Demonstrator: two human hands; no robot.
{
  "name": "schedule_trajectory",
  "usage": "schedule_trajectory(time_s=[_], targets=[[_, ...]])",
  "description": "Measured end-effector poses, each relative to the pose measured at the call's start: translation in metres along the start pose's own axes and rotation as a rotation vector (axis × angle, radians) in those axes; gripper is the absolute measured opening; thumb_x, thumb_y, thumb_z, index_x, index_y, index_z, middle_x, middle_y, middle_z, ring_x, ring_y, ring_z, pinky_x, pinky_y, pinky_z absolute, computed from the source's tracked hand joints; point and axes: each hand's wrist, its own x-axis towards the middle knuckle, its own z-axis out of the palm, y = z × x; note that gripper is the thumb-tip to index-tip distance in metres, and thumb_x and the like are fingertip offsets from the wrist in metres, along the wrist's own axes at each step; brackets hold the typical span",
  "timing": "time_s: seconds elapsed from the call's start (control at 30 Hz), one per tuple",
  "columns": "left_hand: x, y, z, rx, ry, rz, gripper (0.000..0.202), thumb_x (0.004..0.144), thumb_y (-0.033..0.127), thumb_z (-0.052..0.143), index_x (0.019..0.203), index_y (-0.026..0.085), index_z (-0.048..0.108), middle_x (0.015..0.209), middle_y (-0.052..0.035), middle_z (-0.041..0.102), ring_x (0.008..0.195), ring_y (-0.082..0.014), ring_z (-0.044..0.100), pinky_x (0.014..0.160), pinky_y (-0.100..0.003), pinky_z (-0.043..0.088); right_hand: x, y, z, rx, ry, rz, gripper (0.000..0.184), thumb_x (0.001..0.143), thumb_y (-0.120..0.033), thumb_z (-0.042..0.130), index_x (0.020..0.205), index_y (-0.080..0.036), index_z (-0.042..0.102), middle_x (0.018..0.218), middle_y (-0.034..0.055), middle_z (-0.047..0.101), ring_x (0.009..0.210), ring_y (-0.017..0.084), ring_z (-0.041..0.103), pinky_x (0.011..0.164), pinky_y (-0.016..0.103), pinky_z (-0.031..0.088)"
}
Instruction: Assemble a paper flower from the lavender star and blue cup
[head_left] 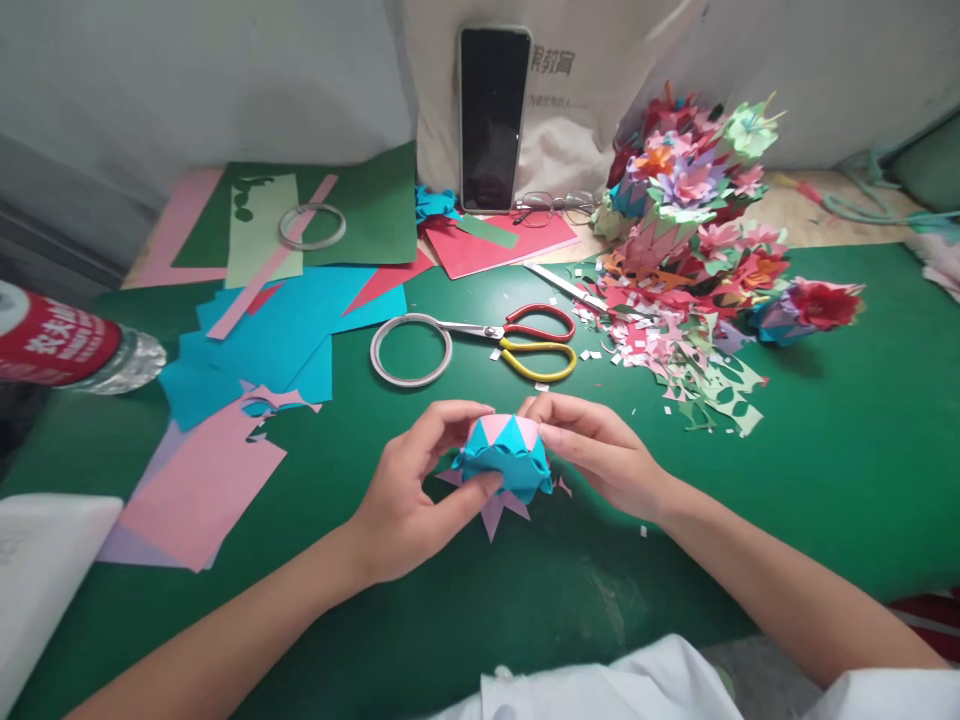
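Observation:
A small blue and pink paper flower (504, 462), with zigzag pink and blue points round its side, is held between both hands above the green table. My left hand (420, 490) wraps its left side, the thumb across the blue front and the fingers behind. On the right, my right hand (600, 450) pinches the upper edge between thumb and fingers. A lilac star-shaped paper piece (495, 515) shows beneath the flower; whether it is attached I cannot tell. Just beyond my hands lie scissors (536, 342) with red and yellow handles and a tape roll (374, 350).
Blue sheets (255, 350) and pink sheets (202, 490) lie at left, near a tilted bottle (60, 340). A second tape roll (282, 232) rests farther back. Paper scraps (720, 385) and a pile of paper flowers (690, 190) occupy the right. A phone (495, 120) leans upright at the back.

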Motion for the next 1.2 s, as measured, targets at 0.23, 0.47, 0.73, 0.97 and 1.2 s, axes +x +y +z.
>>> schedule_trajectory(time_s=[0.23, 0.47, 0.73, 0.97, 1.2], targets=[[0.008, 0.010, -0.003, -0.163, 0.037, -0.324, 0.030, 0.085, 0.028, 0.067, 0.111, 0.024, 0.052, 0.101, -0.0022, 0.068, 0.093, -0.0148, 0.068, 0.075, -0.022, 0.058, -0.004, 0.005, 0.000, -0.988, 0.202, -0.597, 0.052, 0.089, -0.047, 0.061, 0.130, -0.019, 0.045, 0.124, 0.0165, 0.057, 0.110, 0.028, 0.058, 0.087, 0.045, 0.052], [0.006, 0.018, -0.002, -0.242, -0.065, -0.430, 0.032, 0.088, 0.040, 0.062, 0.111, 0.024, 0.047, 0.102, -0.0042, 0.072, 0.084, -0.0176, 0.072, 0.064, -0.024, 0.058, -0.011, 0.010, 0.014, -1.314, 0.186, -0.754, 0.043, 0.085, -0.034, 0.067, 0.121, -0.018, 0.051, 0.122, 0.0184, 0.060, 0.107, 0.030, 0.061, 0.082, 0.046, 0.056], [0.016, 0.019, -0.032, 0.517, 0.052, -0.284, 0.023, 0.093, 0.044, 0.046, 0.101, 0.024, 0.053, 0.077, -0.0003, 0.068, 0.065, -0.0175, 0.064, 0.057, -0.029, 0.048, -0.010, 0.002, 0.009, -1.014, 0.104, -0.554, 0.052, 0.079, -0.023, 0.069, 0.124, -0.013, 0.045, 0.121, 0.0197, 0.054, 0.112, 0.029, 0.056, 0.088, 0.044, 0.053], [0.023, 0.019, -0.045, 0.493, -0.292, -0.451, 0.017, 0.093, 0.040, 0.044, 0.088, 0.025, 0.048, 0.060, 0.0052, 0.065, 0.051, -0.0148, 0.058, 0.048, -0.024, 0.037, -0.011, 0.009, 0.006, -1.106, 0.046, -0.570, 0.044, 0.080, -0.027, 0.065, 0.118, -0.015, 0.045, 0.115, 0.0179, 0.052, 0.099, 0.028, 0.057, 0.075, 0.043, 0.056], [0.020, 0.017, -0.045, 0.339, -0.385, -0.500, 0.014, 0.090, 0.036, 0.046, 0.086, 0.024, 0.052, 0.063, 0.0029, 0.066, 0.055, -0.0163, 0.065, 0.047, -0.022, 0.040, -0.010, 0.011, 0.008, -1.241, 0.033, -0.611, 0.038, 0.083, -0.030, 0.063, 0.115, -0.015, 0.047, 0.110, 0.0187, 0.055, 0.092, 0.028, 0.059, 0.070, 0.043, 0.057]])
